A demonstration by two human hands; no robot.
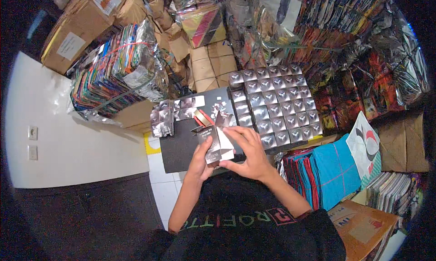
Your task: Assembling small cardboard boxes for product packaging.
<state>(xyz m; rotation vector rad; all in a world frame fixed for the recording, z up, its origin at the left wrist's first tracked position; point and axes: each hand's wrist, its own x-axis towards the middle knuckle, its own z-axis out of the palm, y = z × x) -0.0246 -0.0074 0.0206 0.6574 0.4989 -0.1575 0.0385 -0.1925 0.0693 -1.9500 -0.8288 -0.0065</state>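
Observation:
Between my two hands is a small dark printed carton [210,147], its end flaps sticking out and a white inner face showing. My left hand [198,160] grips it from the left, thumb on the printed panel. Around the white side curves my right hand [250,154], fingers at the upper edge and thumb at the lower corner. Just beyond the carton, a red-rimmed ring like a tape roll [203,118] lies on the dark table [177,150]. A loose heap of small pale and dark pieces [221,110] is behind it.
Rows of closed dark boxes [278,105] cover the table's right side. Stacked flat silvery-dark cartons [162,119] lie at its left end. Tied fabric bundles [120,70], brown paper parcels [213,63] and a blue cloth stack [334,170] crowd around. A white wall [77,138] stands left.

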